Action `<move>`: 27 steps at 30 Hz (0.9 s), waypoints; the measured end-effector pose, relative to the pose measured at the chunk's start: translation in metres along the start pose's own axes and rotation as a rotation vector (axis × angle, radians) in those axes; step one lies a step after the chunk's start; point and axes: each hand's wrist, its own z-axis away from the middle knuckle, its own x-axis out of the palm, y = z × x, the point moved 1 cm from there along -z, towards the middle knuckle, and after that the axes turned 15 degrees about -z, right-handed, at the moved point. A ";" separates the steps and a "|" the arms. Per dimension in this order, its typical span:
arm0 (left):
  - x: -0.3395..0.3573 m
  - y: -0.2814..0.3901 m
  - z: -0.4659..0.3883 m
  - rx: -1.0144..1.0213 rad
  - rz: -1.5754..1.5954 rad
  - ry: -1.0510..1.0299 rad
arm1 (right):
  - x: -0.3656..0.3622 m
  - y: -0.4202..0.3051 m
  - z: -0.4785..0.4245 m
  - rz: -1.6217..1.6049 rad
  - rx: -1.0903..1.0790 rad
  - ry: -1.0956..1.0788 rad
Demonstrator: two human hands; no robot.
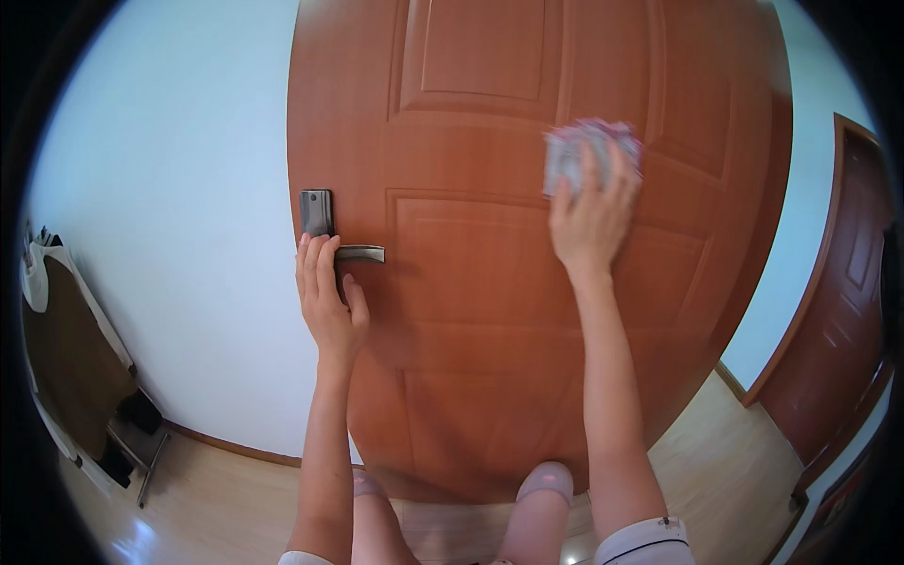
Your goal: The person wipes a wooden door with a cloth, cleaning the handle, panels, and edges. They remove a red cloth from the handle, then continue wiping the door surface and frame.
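Observation:
A brown panelled door stands before me. On its left edge is a dark metal lock plate with a lever handle pointing right. My left hand rests around the lower part of the plate, just left of the lever, its fingers on the plate and its thumb apart. My right hand presses a folded grey and pink cloth flat on the upper right part of the door; hand and cloth are slightly blurred.
At the left, a metal clothes rack holds hanging garments beside a white wall. A second, darker brown door is at the far right. Pale wooden flooring lies below, with my feet close to the door.

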 end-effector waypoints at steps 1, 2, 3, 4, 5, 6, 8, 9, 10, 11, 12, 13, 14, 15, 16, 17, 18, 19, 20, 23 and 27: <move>0.001 0.002 0.001 -0.022 0.032 0.007 | -0.010 0.012 0.006 0.065 0.032 0.025; 0.002 0.004 0.002 -0.044 0.062 0.014 | -0.012 0.017 0.015 0.057 0.063 0.038; 0.005 0.008 0.002 -0.062 0.058 0.026 | -0.013 0.017 0.018 0.049 0.097 0.049; 0.009 0.011 0.002 -0.081 0.052 0.038 | -0.009 0.015 0.018 0.057 0.117 0.061; 0.011 0.014 0.002 -0.100 0.044 0.051 | -0.001 0.008 0.020 0.064 0.137 0.074; 0.014 0.017 0.004 -0.113 0.040 0.053 | 0.006 -0.001 0.022 0.075 0.157 0.083; 0.010 0.017 0.000 -0.115 0.011 0.054 | 0.017 -0.042 0.020 -0.008 0.102 -0.105; 0.010 0.016 0.002 -0.114 -0.005 0.048 | 0.031 -0.058 0.023 -0.086 -0.008 -0.169; 0.008 0.015 0.000 -0.110 -0.022 0.044 | 0.043 -0.077 0.025 -0.219 -0.093 -0.192; 0.010 0.016 0.003 -0.117 -0.028 0.037 | 0.052 -0.094 0.026 -0.278 -0.170 -0.250; 0.009 0.013 0.000 -0.096 -0.053 0.025 | 0.071 -0.110 0.028 -0.398 -0.208 -0.275; 0.009 0.014 0.001 -0.088 -0.061 0.016 | 0.077 -0.120 0.027 -0.476 -0.267 -0.291; 0.009 0.015 0.000 -0.070 -0.068 0.008 | 0.083 -0.128 0.025 -0.496 -0.311 -0.296; 0.010 0.014 0.000 -0.067 -0.073 -0.003 | 0.089 -0.131 0.025 -0.520 -0.334 -0.305; 0.009 0.014 -0.002 -0.064 -0.078 -0.013 | 0.093 -0.133 0.023 -0.544 -0.359 -0.314; 0.010 0.014 -0.003 -0.061 -0.080 -0.024 | 0.094 -0.128 0.021 -0.565 -0.383 -0.324; 0.005 0.011 -0.004 -0.046 -0.112 -0.024 | 0.092 -0.129 0.020 -0.554 -0.409 -0.319; 0.004 0.006 -0.004 -0.055 -0.112 -0.026 | 0.088 -0.124 0.020 -0.541 -0.395 -0.314; 0.006 0.002 -0.002 -0.064 -0.110 -0.028 | 0.082 -0.114 0.022 -0.525 -0.382 -0.310; 0.008 0.012 -0.005 -0.139 -0.065 -0.028 | 0.055 -0.068 0.028 -0.463 -0.333 -0.279; 0.013 0.040 -0.008 -0.151 -0.095 0.061 | 0.012 0.003 0.040 -0.313 -0.214 -0.286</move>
